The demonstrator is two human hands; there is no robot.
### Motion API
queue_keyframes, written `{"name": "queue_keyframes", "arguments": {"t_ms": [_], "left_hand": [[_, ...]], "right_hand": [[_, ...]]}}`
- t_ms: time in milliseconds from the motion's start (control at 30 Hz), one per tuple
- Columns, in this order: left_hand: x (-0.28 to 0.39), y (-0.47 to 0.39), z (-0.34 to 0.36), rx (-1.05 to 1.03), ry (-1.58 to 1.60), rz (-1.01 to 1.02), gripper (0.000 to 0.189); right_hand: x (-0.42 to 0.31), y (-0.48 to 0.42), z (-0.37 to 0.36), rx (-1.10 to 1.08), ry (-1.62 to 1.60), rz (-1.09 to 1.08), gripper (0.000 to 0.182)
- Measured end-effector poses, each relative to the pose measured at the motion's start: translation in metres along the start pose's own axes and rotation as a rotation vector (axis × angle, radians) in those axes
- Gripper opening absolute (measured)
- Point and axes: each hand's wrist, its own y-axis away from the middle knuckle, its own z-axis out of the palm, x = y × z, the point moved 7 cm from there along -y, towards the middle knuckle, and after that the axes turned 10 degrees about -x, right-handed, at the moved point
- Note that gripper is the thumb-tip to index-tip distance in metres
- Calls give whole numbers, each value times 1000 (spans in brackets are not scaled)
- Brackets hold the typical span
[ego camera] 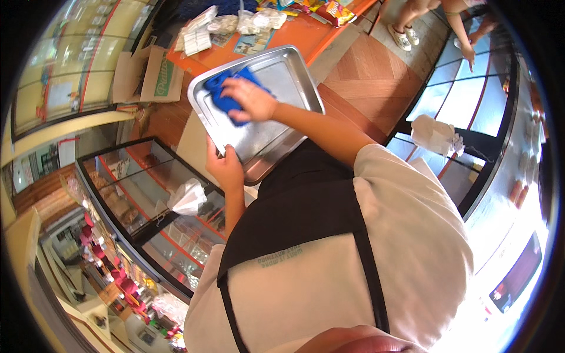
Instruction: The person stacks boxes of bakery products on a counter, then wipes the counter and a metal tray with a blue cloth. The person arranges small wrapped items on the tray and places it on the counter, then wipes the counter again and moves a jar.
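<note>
A shallow rectangular metal tray (pixel 269 141) is held up in front of my black apron (pixel 291 207), tilted in view. My left hand (pixel 226 167) grips its near left rim, with the thumb over the edge. My right hand (pixel 252 100) presses a crumpled blue cloth (pixel 222 104) against the inside of the tray, by its far left corner. Part of the cloth is hidden under the fingers. The rest of the tray's inside shows bare, shiny metal.
Beyond the tray is an orange table (pixel 309 42) bearing snack packets (pixel 335 14) and white packs (pixel 197 42). An open cardboard box (pixel 148 75) stands left of it. Glass display cases (pixel 145 185) flank me. Another person's hand (pixel 468 55) is over the right-hand case.
</note>
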Motion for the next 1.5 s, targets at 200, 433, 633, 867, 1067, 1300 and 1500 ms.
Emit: {"name": "queue_keyframes", "arguments": {"t_ms": [200, 433, 633, 867, 1067, 1300, 1500], "left_hand": [[38, 24, -53, 223, -9, 29, 56], [73, 26, -87, 359, -4, 179, 51], [71, 16, -111, 549, 48, 211, 53], [86, 51, -140, 637, 7, 219, 53], [56, 52, -152, 698, 180, 137, 52], [21, 75, -179, 785, 124, -86, 52], [41, 66, -163, 552, 295, 40, 49]], "right_hand": [[81, 58, -24, 118, 181, 503, 53], [-9, 47, 23, -33, 79, 398, 25], [-184, -13, 35, -362, -127, -230, 42], [25, -27, -3, 21, -13, 261, 35], [-183, -27, 78, -302, -223, -217, 31], [-175, -120, 37, -227, -926, 4, 37], [-198, -110, 94, -373, -67, -387, 39]]}}
